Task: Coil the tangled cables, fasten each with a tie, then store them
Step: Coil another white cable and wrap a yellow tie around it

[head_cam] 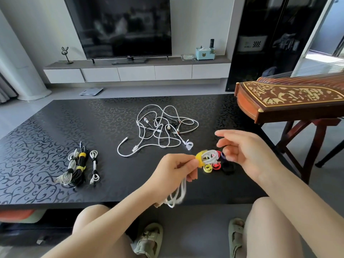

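My left hand (178, 167) pinches a coiled white cable (209, 157) where a yellow tie (200, 156) wraps it; the coil's lower loops (176, 197) hang blurred below the hand. My right hand (242, 151) hovers just right of the coil with loosely curled fingers, holding nothing that I can see. A tangle of white and black cables (162, 127) lies on the black patterned table (46, 146) beyond my hands. Three tied coils (78, 166) lie at the left. Loose ties, yellow (207, 168), red (216, 165) and black (228, 167), sit under my hands.
A wooden zither (290, 98) on a stand overhangs the table's right side. A TV (119, 27) and a low cabinet stand against the far wall. My knees and sandalled feet are below the table's front edge.
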